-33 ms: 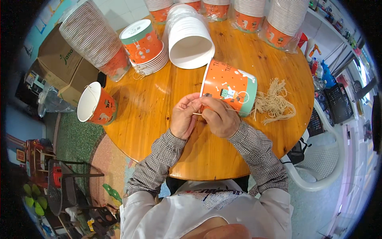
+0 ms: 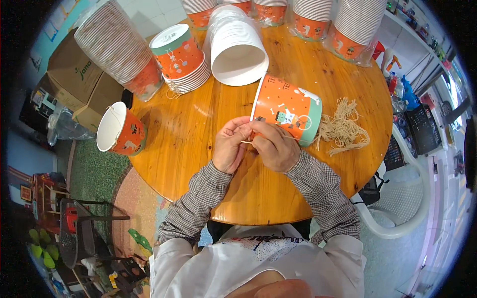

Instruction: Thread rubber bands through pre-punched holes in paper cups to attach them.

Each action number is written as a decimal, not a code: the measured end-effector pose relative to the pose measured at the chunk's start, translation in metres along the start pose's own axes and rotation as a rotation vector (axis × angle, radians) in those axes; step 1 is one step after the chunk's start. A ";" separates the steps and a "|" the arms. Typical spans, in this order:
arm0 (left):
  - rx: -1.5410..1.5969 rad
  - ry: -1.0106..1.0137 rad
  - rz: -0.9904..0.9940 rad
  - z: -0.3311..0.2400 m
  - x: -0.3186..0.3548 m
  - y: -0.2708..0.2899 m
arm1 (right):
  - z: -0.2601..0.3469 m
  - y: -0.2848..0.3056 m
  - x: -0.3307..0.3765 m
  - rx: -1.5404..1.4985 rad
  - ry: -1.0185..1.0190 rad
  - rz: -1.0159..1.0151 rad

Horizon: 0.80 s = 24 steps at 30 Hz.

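Nothing has shifted: both hands, left hand point(image 2: 229, 149) and right hand point(image 2: 274, 148), still pinch a thin string point(image 2: 278, 136) at the rim of the orange paper cup point(image 2: 288, 109), lying sideways just beyond them on the desk point(image 2: 198, 129).

Both hands meet at table centre, left hand point(image 2: 229, 149) and right hand point(image 2: 274, 146) touching at the fingertips. A paper bucket point(image 2: 287, 109) lies on its side on the round table point(image 2: 198, 129), directly beyond the fingers, its rim against them. A thin string point(image 2: 268, 138) runs across between the fingertips. Right of the fingers, past the bucket's base, a loose pile of strings point(image 2: 343, 130). Beyond the fingers, a sleeve of nested buckets point(image 2: 234, 47) lies on its side. Beyond and to the left, a short stack point(image 2: 181, 59); farther left, a long tilted stack point(image 2: 119, 47). Well left of the fingers, a single bucket point(image 2: 120, 130) at the table edge. Right of the table, a chair point(image 2: 397, 208).
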<state>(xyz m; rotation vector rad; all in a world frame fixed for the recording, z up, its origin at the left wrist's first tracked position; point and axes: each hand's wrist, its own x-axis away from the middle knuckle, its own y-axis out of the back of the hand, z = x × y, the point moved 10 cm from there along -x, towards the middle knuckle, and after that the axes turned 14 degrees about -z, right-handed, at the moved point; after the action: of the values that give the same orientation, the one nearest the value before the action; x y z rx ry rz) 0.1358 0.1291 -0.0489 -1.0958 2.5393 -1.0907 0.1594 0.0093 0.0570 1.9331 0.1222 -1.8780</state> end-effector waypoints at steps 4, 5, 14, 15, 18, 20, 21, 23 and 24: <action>-0.019 0.012 0.011 0.002 0.002 -0.002 | -0.010 0.006 0.009 -0.140 -0.085 -0.059; -0.016 -0.020 -0.004 0.001 0.000 -0.002 | -0.019 0.013 0.011 -0.171 -0.171 -0.113; -0.146 -0.098 -0.073 -0.003 0.006 -0.005 | -0.039 0.017 0.015 -0.260 -0.254 -0.129; -0.208 -0.145 -0.107 -0.006 0.007 -0.005 | -0.037 0.014 0.015 -0.277 -0.237 -0.113; -0.258 -0.215 -0.126 -0.010 0.003 0.000 | -0.032 0.009 0.016 -0.281 -0.188 -0.077; -0.233 -0.200 -0.122 -0.011 0.002 0.003 | -0.025 0.005 0.015 -0.259 -0.114 -0.054; -0.210 -0.184 -0.114 -0.011 0.002 0.003 | -0.018 0.003 0.015 -0.232 -0.040 -0.032; -0.187 -0.143 -0.115 -0.012 0.003 0.002 | -0.015 0.002 0.014 -0.223 -0.005 -0.026; -0.165 -0.101 -0.113 -0.010 0.003 0.002 | -0.013 0.000 0.014 -0.198 0.015 -0.001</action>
<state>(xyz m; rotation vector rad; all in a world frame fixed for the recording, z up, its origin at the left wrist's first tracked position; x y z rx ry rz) 0.1286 0.1332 -0.0427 -1.3148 2.5516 -0.8380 0.1729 0.0107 0.0430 1.8135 0.3024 -1.7792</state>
